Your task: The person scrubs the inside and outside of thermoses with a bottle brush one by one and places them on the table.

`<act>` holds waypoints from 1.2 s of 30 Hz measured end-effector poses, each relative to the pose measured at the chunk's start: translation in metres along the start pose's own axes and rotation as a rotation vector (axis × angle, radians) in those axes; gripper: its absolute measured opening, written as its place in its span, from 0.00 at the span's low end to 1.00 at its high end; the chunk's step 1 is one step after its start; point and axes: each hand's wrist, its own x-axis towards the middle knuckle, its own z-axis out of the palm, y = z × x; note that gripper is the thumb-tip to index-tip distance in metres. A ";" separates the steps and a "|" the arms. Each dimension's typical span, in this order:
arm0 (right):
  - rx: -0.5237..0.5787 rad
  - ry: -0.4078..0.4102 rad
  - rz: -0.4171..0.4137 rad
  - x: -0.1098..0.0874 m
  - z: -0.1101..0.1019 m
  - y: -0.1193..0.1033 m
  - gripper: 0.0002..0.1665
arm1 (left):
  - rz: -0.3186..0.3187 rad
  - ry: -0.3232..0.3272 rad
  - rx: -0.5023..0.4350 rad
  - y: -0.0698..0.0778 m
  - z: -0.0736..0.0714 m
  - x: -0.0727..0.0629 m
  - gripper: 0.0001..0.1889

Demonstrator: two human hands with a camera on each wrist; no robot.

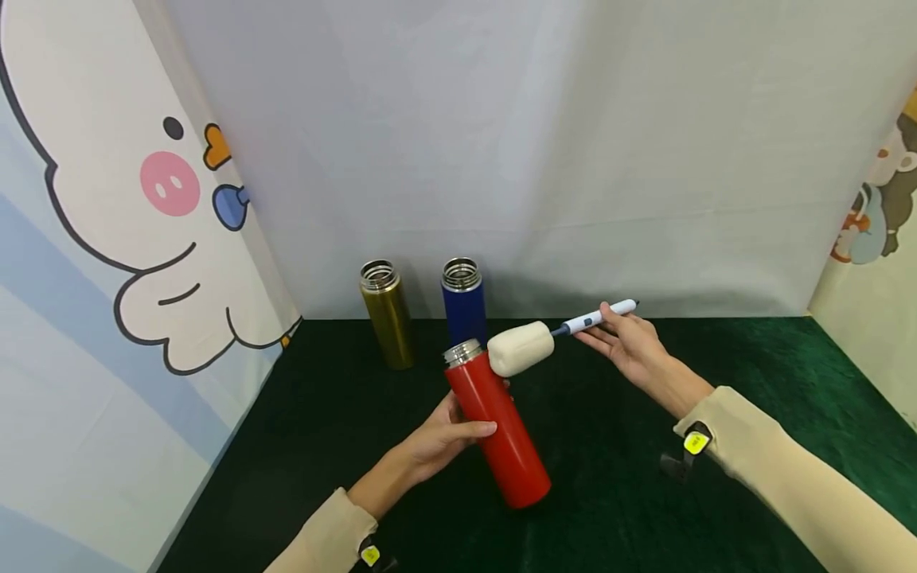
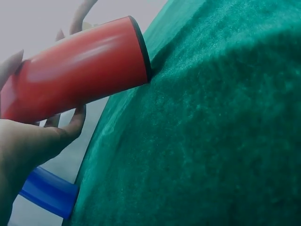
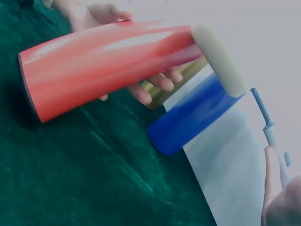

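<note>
My left hand (image 1: 438, 440) grips a red bottle (image 1: 510, 446) round its upper half, thumb across the front. The lidless bottle tilts, its steel threaded neck (image 1: 463, 352) up and to the left. With thumb and fingers my right hand (image 1: 630, 348) pinches the white handle (image 1: 586, 321) of a bottle brush with a cream sponge head (image 1: 521, 348). That head overlaps the red bottle just beside its neck in the head view, outside the mouth. In the left wrist view the dark-edged base of the red bottle (image 2: 89, 63) points away from the fingers.
Behind the red bottle, a gold bottle (image 1: 389, 322) and a blue bottle (image 1: 465, 309) stand lidless near the back of the dark green cloth (image 1: 616, 477). A pale curtain (image 1: 458, 135) hangs behind them, and a cartoon-printed panel (image 1: 93, 318) rises at the left.
</note>
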 end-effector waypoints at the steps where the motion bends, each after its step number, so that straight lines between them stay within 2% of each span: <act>1: 0.023 0.001 0.007 -0.001 0.001 0.001 0.11 | -0.010 0.011 0.017 0.000 0.001 0.000 0.44; 4: 0.033 0.000 0.040 -0.004 -0.001 0.006 0.11 | -0.041 0.047 0.053 -0.002 0.002 0.000 0.46; 6: -0.010 -0.011 0.059 -0.006 -0.005 0.011 0.11 | -0.056 0.063 0.062 -0.003 0.000 0.000 0.46; 8: -0.086 -0.024 0.067 -0.007 -0.011 0.018 0.13 | -0.040 0.055 0.055 -0.003 -0.001 0.000 0.46; 10: -0.194 -0.039 0.070 -0.009 -0.018 0.024 0.20 | -0.008 0.042 0.043 -0.002 -0.002 0.000 0.44; 15: -0.432 -0.062 0.070 -0.014 -0.039 0.036 0.46 | 0.062 0.037 -0.030 -0.001 0.000 0.001 0.43; 18: -0.518 -0.050 0.074 -0.015 -0.050 0.038 0.51 | 0.076 0.035 -0.091 -0.001 0.001 0.003 0.43; 22: -0.596 -0.021 0.059 -0.012 -0.061 0.035 0.53 | 0.090 0.017 -0.138 0.001 0.002 0.003 0.44; 26: -0.606 -0.008 0.022 -0.005 -0.063 0.032 0.53 | 0.089 0.007 -0.139 0.003 0.002 0.001 0.43; 29: -0.569 -0.015 0.016 -0.001 -0.057 0.029 0.53 | 0.065 0.032 -0.110 0.003 0.003 0.000 0.43; 33: -0.506 -0.031 0.016 0.003 -0.044 0.024 0.51 | 0.022 0.080 -0.027 0.001 0.004 0.000 0.45; 36: -0.457 -0.041 -0.002 0.004 -0.033 0.018 0.48 | 0.007 0.087 0.043 -0.001 0.005 0.001 0.45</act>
